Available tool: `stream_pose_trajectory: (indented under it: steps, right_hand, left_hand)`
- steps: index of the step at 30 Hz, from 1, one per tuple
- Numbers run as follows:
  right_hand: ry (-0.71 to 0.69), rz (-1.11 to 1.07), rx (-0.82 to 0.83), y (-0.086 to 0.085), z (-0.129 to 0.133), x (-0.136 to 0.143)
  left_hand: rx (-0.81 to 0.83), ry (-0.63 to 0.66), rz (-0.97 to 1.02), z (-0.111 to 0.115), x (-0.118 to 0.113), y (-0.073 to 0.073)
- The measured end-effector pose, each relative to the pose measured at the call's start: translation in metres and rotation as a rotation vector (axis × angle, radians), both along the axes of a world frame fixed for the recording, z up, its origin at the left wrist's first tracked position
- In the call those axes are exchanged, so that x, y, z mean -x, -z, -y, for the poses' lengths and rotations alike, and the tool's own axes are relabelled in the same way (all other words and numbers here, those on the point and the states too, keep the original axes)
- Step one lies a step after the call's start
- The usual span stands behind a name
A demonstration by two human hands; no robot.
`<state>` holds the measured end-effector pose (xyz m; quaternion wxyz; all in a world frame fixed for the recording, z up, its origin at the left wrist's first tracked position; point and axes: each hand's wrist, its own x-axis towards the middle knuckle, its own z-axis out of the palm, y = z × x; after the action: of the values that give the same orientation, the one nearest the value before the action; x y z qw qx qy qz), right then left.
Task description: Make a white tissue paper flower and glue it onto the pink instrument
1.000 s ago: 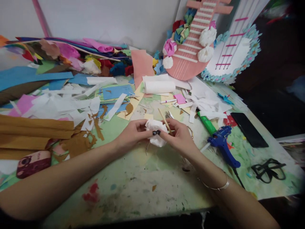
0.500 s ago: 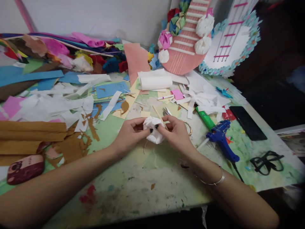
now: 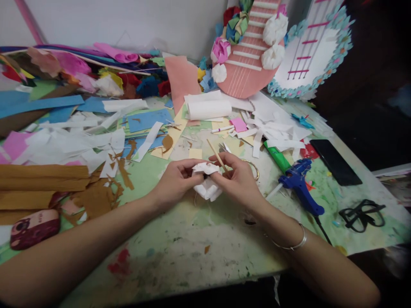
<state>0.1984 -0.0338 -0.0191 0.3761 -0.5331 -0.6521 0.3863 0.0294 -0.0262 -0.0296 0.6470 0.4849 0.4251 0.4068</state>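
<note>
Paper flower (image 3: 207, 189), in hands (image 3: 175, 180) (image 3: 240, 179), case lettering (image 3: 41, 217) blurred

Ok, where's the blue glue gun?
In the head view, the blue glue gun lies on the right side of the table, between the right hand and the black phone.

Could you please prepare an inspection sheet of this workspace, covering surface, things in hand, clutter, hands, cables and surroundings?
Surface: green table, marked with coloured stains.
Things in hand: white paper piece, held between the left hand and right hand; thin stick at the right hand.
Clutter: brown paper, white scraps, phone, glasses and glue gun; scissors, partly hidden behind the right hand.
Hands: both closed on the white paper piece.
Cables: black cord leading from the glue gun; far end not seen.
Surroundings: pale wall; pink guitar-like model and white guitar-like model, both trimmed with flowers.
</note>
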Motion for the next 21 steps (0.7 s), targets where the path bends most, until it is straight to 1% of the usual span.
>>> stream_pose_trajectory:
  steps: [5,9,14,18,21]
  right_hand:
    - [0.036,0.007,-0.01,0.0028,0.0002,-0.0005]
    - [0.029,-0.027,0.034,0.006,-0.001,-0.0014]
    - [0.053,-0.085,0.079,0.0092,-0.0027,-0.0015]
    - [0.061,-0.137,0.126,0.0093,-0.0032,-0.0015]
    - [0.07,-0.13,0.132,0.0089,-0.0033,-0.0021]
  left_hand:
    - [0.008,-0.004,0.01,-0.0003,0.0007,0.0016]
    - [0.025,0.008,0.03,0.0002,0.0021,0.0037]
    - [0.011,-0.003,0.029,0.0003,0.0014,0.002]
    - [0.022,-0.032,0.029,-0.0006,0.0015,0.002]
    - [-0.002,-0.023,0.003,-0.0011,0.0033,0.0043]
